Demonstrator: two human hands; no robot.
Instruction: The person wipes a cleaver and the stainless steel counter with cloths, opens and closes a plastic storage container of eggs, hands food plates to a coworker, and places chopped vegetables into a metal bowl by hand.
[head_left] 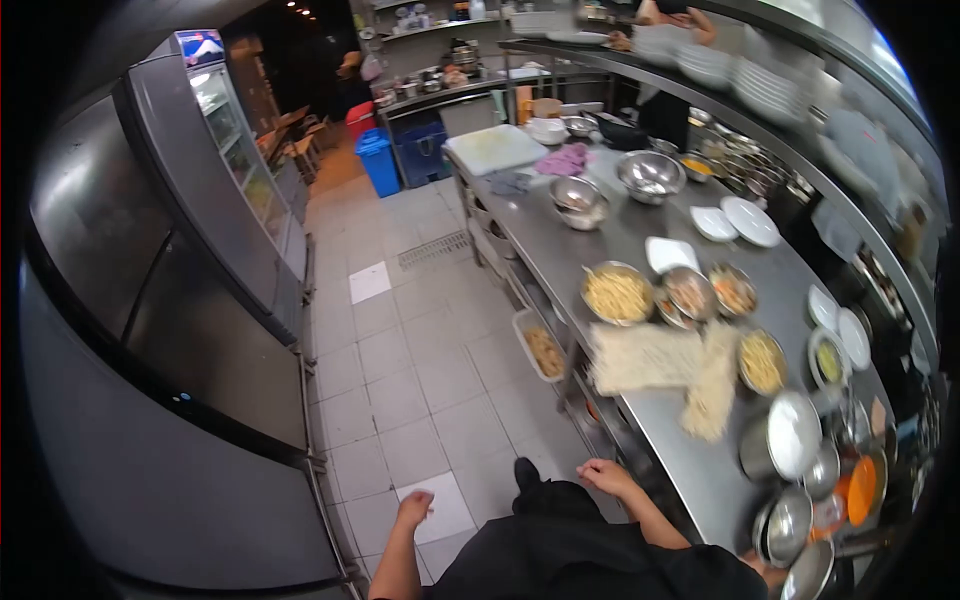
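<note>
L hand (416, 508) hangs over the tiled floor (430, 370), palm inward, forearm rising from the bottom of the frame, fingers partly curled and narrow. R hand (604, 474) reaches fwd off a bent elbow, just beside the near side of the steel table (690, 485), fingers also curled. Both look empty; whether fingertips meet, can't tell.

The table's long edge runs diagonally from lower rt. to upper ctr., w/ a lower shelf beneath; a tray of food (542, 350) juts out there, over the floor. Open aisle, approx. straight ahead, lies between that edge and the tall steel cabinets (105, 210) at L, w/ a blue bin (378, 165) by its far end.

Up on the table, fwd and rt. of the R hand: two pale, wrinkled sheets (645, 357), one reaching near the edge, next to a bowl of pale strips (617, 293) and a second bowl (763, 361). Nearer, a deep steel pot (762, 445) stands among stacked bowls (786, 525); part of another arm (768, 572) shows beside them, low at rt. Across the table, a blurred co-worker (860, 160) stands behind the raised plate shelf (640, 62).
</note>
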